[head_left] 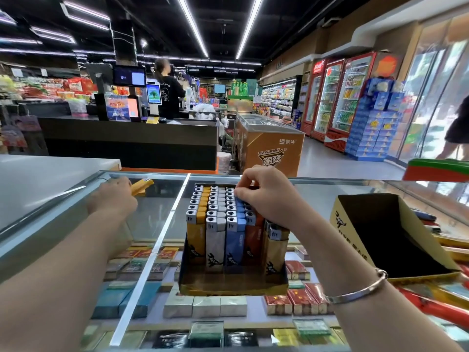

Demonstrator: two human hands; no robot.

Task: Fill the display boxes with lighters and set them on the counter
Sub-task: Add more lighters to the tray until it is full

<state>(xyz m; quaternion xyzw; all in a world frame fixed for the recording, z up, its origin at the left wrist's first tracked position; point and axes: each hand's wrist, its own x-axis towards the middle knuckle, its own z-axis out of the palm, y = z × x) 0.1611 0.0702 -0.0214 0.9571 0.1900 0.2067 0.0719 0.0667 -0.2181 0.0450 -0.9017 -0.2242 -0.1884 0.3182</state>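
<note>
A display box (233,287) stands on the glass counter (162,224), packed with upright rows of yellow, white, blue and red lighters (218,224). My right hand (266,196) reaches over the far right rows, its fingertips curled onto the lighter tops there; what it pinches is hidden. My left hand (114,196) is off to the left above the glass and grips a yellow lighter (142,186) that points away from me. A second, empty display box (390,235) with a dark inside lies tilted at the right.
Cigarette packs (205,306) fill the case under the glass. Loose lighters (429,222) lie beyond the empty box. A white surface (50,179) adjoins the counter at left. Behind are a checkout desk (127,138), a person there, a freezer (271,146) and drink fridges (340,97).
</note>
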